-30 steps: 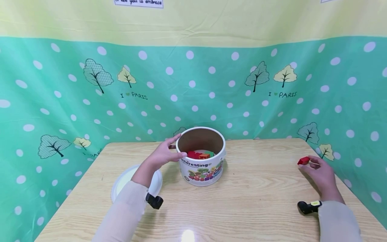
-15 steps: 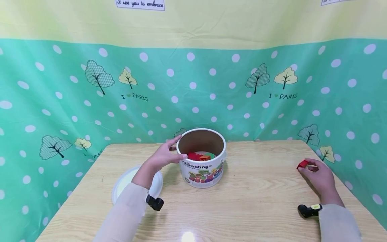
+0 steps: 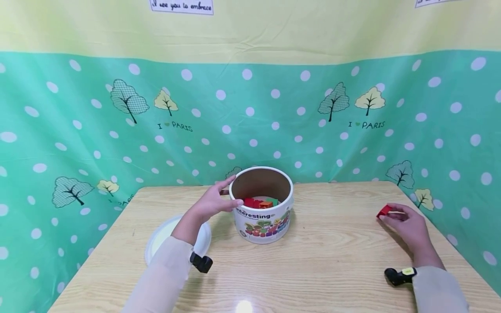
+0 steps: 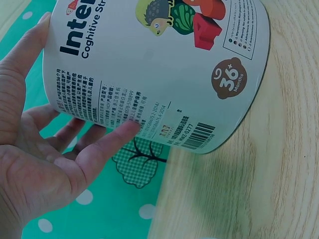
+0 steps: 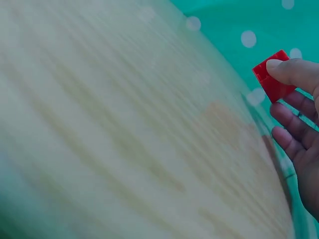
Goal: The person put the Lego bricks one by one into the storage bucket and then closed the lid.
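A white toy bucket (image 3: 261, 228) with printed pictures stands upright at the table's centre. Several red, orange and green blocks (image 3: 256, 203) show inside. My left hand (image 3: 213, 202) rests against the bucket's left side, its fingers spread along the rim and outer wall. In the left wrist view that hand (image 4: 45, 164) touches the printed wall (image 4: 164, 74) with extended fingers. Well to the right, my right hand (image 3: 407, 226) pinches a red block (image 3: 384, 211) between thumb and fingers over the table. The right wrist view shows the block's (image 5: 275, 84) notched edge, partly covered by the thumb.
A round white lid (image 3: 158, 237) lies on the wooden table (image 3: 321, 265) to the left, partly hidden under my left forearm. A green dotted cloth (image 3: 250, 108) hangs behind the table and along both sides.
My right hand has moved slightly left with the red block, which has turned in its fingers. The left hand stays at the bucket, and the head view has shifted a little.
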### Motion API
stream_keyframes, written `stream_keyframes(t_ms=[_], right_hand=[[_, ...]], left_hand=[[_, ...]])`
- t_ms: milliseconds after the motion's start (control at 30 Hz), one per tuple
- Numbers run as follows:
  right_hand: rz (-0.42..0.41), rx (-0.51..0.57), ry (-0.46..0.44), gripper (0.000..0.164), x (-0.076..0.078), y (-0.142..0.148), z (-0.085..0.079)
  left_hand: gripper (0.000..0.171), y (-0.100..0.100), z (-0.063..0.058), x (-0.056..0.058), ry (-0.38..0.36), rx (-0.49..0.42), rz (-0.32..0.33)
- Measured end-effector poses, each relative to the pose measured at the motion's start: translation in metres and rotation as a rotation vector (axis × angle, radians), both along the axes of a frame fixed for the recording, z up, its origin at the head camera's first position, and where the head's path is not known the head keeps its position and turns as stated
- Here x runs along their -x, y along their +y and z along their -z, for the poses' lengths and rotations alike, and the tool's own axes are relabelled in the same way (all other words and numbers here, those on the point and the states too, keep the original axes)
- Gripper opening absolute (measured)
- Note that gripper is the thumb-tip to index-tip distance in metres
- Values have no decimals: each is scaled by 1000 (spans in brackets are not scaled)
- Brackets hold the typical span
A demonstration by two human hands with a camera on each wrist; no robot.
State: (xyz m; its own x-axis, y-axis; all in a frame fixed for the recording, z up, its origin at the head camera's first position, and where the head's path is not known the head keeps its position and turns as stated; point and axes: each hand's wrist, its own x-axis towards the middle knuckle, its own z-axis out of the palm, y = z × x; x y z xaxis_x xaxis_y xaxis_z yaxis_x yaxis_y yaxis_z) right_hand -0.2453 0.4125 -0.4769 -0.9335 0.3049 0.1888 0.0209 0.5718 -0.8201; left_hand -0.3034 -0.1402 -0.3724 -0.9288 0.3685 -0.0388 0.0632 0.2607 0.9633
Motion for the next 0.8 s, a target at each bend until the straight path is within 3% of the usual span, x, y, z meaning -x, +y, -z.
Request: stream_keyframes(t_ms=[367,633,800], right_hand=[[-87,-15,33,62,3,-28,-23],[-177,60,185,49,5,-50,-42],[-243,60,230,46,2,-64,-52]], left_hand=[[90,0,0,0,2,-11,8],[94,1,-1,-1,-5,21,-28],[94,1,-1,-1,-7,18,-21]])
